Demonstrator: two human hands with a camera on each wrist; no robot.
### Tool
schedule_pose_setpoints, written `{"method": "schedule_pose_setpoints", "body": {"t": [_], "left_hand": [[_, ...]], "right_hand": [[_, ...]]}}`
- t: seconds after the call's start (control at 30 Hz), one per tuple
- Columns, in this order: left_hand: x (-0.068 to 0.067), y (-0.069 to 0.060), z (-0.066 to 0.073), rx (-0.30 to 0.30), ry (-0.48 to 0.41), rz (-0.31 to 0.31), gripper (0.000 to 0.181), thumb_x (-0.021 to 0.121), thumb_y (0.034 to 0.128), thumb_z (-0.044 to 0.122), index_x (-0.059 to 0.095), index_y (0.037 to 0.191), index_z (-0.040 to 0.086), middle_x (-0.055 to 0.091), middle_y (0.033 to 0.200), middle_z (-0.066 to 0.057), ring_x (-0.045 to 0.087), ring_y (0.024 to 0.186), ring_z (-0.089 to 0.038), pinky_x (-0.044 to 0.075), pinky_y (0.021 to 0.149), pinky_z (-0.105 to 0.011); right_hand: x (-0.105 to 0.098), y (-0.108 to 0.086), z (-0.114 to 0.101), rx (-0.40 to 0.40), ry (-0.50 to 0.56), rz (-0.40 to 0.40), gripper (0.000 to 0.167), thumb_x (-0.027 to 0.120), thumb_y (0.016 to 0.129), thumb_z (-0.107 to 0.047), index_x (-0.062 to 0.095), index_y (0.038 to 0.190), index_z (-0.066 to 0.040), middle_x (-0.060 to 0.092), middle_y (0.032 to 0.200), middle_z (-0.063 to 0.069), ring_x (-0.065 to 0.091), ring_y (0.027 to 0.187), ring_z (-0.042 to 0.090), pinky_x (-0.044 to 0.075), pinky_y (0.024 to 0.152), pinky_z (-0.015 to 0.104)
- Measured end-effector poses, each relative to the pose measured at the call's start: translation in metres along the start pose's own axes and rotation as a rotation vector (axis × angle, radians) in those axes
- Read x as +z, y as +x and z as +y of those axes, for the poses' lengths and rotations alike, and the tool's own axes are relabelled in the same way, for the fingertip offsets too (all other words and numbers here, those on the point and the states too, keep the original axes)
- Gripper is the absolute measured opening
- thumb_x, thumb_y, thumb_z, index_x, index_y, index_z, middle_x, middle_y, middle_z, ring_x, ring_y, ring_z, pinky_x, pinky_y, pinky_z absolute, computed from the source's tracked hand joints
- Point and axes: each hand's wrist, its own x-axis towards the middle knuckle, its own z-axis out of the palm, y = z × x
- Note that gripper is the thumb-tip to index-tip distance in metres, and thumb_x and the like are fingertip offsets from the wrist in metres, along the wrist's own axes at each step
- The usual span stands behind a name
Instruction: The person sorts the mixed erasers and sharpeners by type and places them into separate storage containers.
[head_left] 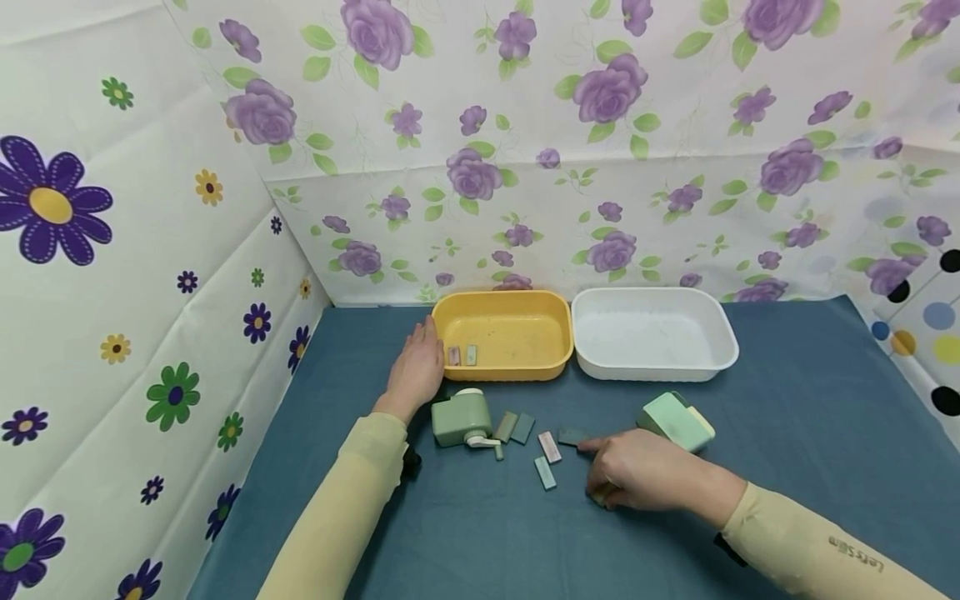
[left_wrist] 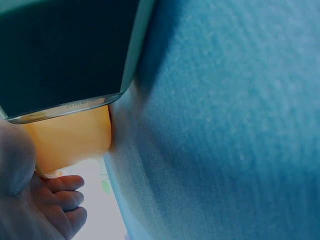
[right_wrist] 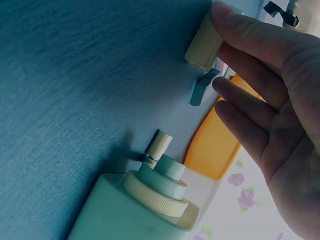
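My left hand [head_left: 417, 367] rests along the left end of the yellow tray [head_left: 555, 367], fingers fairly straight. Two small eraser-like blocks, one pink [head_left: 453, 356] and one pale green [head_left: 471, 355], lie in that tray. With thumb and finger, my right hand [head_left: 645, 467] pinches a beige block [right_wrist: 202, 45] low over the cloth. Its index fingertip is at a blue-green block [head_left: 572, 436]. Left of it lie a pink block [head_left: 549, 447], a pale block [head_left: 545, 472], an olive block [head_left: 506, 427] and a teal block [head_left: 522, 428].
A green crank pencil sharpener [head_left: 459, 419] stands before the yellow tray, close to my left wrist. A second green sharpener [head_left: 678, 423] is just behind my right hand. The white tray [head_left: 652, 371] adjoins the yellow one. Blue cloth [head_left: 495, 533] covers the table; flowered sheets hang behind.
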Motion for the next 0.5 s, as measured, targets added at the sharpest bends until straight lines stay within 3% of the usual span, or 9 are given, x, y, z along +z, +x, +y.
{"method": "schedule_pose_setpoints", "body": {"t": [0.5], "left_hand": [[0.0002,-0.0007,-0.0001,0.02,0.014,0.011,0.059,0.034,0.1189,0.023,0.019,0.169,-0.006,0.032,0.17,-0.025,0.027,0.16,-0.037,0.024,0.131,-0.05]], "right_hand": [[-0.0003,-0.0004,-0.0017,-0.016,-0.008,0.044,0.019,0.088,0.09,-0.016,0.085,0.108,-0.022,0.076,0.1,-0.018,0.068,0.129,0.024,0.063,0.093,0.039]]}}
